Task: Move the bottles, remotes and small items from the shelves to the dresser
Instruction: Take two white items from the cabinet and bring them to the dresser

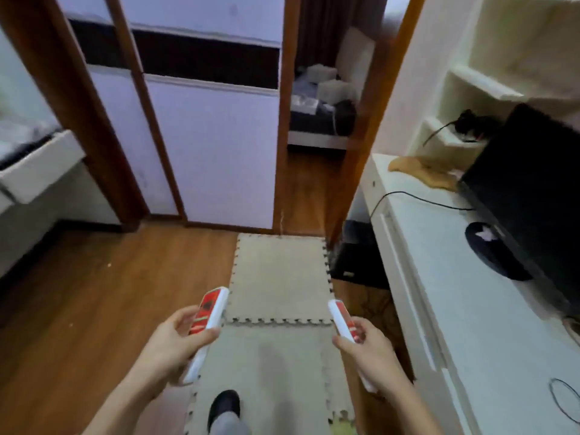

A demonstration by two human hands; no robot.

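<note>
Right of both hands: white dresser top (464, 309).
Left hand (171, 346) and right hand (372, 348) each closed around a red-faced remote (208, 309) (second remote (343, 321)), long axes pointing forward; right hand nearer.

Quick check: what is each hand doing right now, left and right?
Left hand: closed on a white and red remote.
Right hand: closed on a second white and red remote.
</note>
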